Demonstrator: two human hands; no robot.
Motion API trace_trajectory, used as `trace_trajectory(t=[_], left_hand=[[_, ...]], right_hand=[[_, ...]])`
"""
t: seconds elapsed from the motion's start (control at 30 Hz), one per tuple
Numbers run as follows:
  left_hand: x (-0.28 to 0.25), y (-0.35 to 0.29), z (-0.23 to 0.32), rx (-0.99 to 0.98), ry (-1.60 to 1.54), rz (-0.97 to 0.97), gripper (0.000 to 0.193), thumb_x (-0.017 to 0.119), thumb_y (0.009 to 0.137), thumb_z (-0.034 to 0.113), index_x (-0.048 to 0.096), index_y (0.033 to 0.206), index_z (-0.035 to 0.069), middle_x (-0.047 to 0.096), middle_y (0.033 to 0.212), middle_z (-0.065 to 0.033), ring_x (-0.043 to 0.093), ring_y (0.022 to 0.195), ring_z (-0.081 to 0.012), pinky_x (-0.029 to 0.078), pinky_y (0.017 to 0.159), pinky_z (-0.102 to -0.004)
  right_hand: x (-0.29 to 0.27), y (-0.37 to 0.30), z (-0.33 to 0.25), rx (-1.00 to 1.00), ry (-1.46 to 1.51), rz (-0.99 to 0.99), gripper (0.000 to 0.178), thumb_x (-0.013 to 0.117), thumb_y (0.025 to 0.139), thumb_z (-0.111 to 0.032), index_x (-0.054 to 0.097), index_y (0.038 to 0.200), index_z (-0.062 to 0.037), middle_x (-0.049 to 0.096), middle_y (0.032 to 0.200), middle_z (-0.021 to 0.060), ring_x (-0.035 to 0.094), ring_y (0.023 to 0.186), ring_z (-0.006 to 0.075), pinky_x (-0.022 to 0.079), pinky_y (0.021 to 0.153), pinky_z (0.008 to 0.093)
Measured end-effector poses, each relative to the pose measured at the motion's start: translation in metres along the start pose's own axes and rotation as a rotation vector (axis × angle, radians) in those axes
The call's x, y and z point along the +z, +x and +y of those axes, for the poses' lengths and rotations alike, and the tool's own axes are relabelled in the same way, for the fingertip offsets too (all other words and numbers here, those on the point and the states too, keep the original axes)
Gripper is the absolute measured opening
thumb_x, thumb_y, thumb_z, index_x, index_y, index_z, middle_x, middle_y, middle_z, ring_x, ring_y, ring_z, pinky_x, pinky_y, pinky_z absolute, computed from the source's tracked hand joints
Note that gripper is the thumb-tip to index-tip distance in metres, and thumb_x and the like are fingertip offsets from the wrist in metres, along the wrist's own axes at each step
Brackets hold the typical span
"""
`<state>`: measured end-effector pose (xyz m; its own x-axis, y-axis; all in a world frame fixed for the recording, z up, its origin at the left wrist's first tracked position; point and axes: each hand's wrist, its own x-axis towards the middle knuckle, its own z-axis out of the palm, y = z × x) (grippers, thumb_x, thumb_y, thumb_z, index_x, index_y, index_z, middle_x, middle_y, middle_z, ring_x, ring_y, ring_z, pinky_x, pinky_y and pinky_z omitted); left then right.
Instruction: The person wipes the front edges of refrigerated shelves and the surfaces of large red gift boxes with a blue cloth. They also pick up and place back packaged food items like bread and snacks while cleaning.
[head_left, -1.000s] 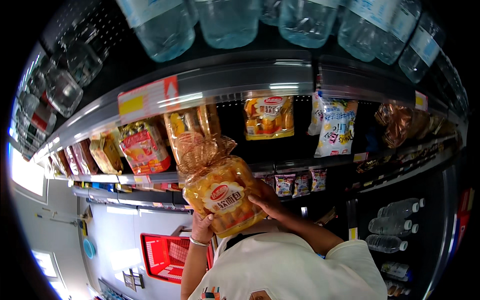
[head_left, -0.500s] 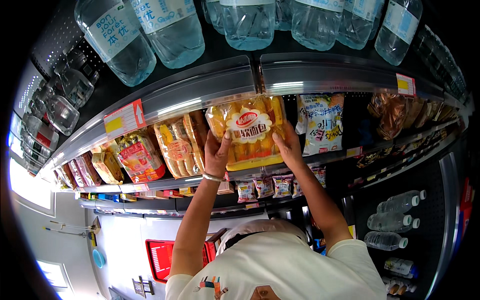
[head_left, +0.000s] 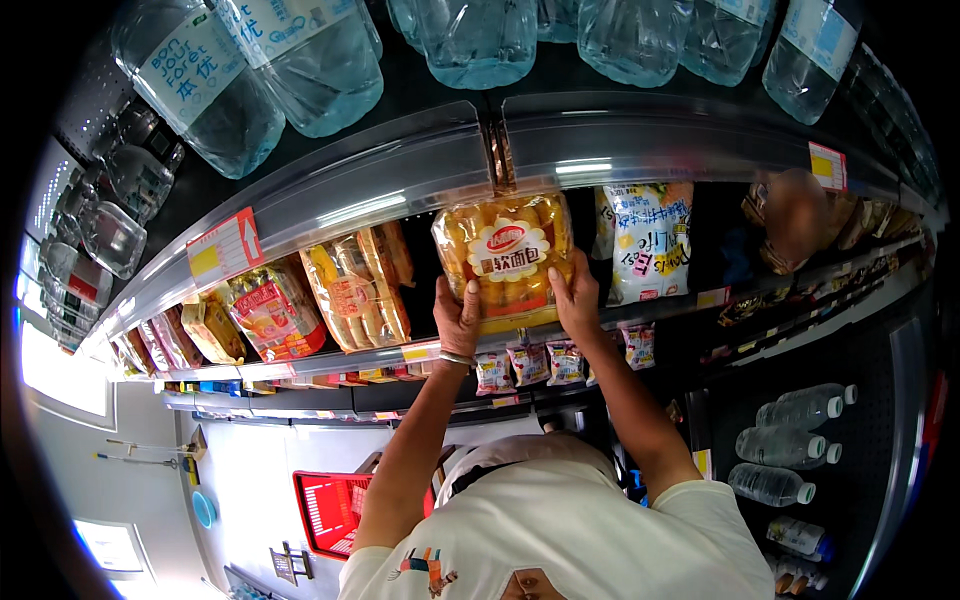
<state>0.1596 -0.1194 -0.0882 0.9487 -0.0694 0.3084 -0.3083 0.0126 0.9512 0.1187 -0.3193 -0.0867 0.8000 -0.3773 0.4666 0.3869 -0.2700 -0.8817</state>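
Observation:
Between my two hands is a clear and yellow bag of bread rolls (head_left: 510, 285), upright at the front of a shelf. My left hand (head_left: 458, 312) grips its lower left side, thumb on the front. My right hand (head_left: 576, 295) grips the lower right side, also with the thumb in front. To the left of it stands another bread pack (head_left: 352, 295) in clear orange-printed wrap. A white and blue printed snack bag (head_left: 648, 245) stands to the right.
Large water bottles (head_left: 300, 70) line the shelf above. Its dark front edge (head_left: 370, 185) overhangs the bread. Small snack packets (head_left: 565, 362) sit on a lower shelf. A red shopping basket (head_left: 325, 510) is below on the left; lying water bottles (head_left: 780, 445) fill the lower right.
The bag of bread rolls has gone a little deeper into the shelf and slightly right, with both hands still on it. The neighbouring bread packs now show a gap beside it.

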Motion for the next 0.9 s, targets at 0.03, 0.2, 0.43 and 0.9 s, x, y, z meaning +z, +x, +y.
trace_trajectory(t=[0.03,0.2,0.43,0.9], left_hand=[[0.001,-0.001,-0.005,0.046,0.029,0.021,0.050,0.062,0.099,0.039,0.050,0.125,-0.002,0.065,0.103,-0.0046,0.056,0.084,-0.0104,0.048,0.073,-0.0261],[0.004,0.002,0.014,-0.051,0.091,-0.006,0.052,0.062,0.099,0.041,0.052,0.124,-0.003,0.066,0.106,-0.0080,0.059,0.090,-0.0126,0.049,0.076,-0.0274],[-0.001,0.005,-0.003,0.018,-0.097,-0.041,0.052,0.063,0.098,0.041,0.051,0.124,-0.003,0.065,0.112,-0.0098,0.058,0.098,-0.0130,0.047,0.087,-0.0281],[-0.004,0.011,-0.010,-0.035,-0.083,-0.079,0.056,0.063,0.099,0.039,0.049,0.133,-0.003,0.064,0.114,-0.0054,0.056,0.098,-0.0103,0.046,0.086,-0.0253]], right_hand=[[0.000,-0.001,0.000,0.013,0.007,0.016,0.042,0.060,0.100,-0.022,0.048,0.135,-0.0019,0.069,0.104,0.0113,0.066,0.090,0.0162,0.053,0.079,0.0297],[0.001,0.002,0.009,-0.052,-0.073,0.047,0.042,0.060,0.101,-0.025,0.049,0.134,-0.0020,0.069,0.103,0.0105,0.066,0.086,0.0170,0.054,0.077,0.0308],[0.002,0.002,0.005,-0.013,0.003,0.019,0.043,0.058,0.102,-0.031,0.050,0.132,-0.0012,0.069,0.107,0.0119,0.065,0.093,0.0181,0.052,0.083,0.0309],[-0.002,0.007,0.014,-0.001,0.058,-0.046,0.044,0.057,0.103,-0.028,0.048,0.135,0.0005,0.067,0.111,0.0135,0.063,0.099,0.0183,0.050,0.088,0.0313]])
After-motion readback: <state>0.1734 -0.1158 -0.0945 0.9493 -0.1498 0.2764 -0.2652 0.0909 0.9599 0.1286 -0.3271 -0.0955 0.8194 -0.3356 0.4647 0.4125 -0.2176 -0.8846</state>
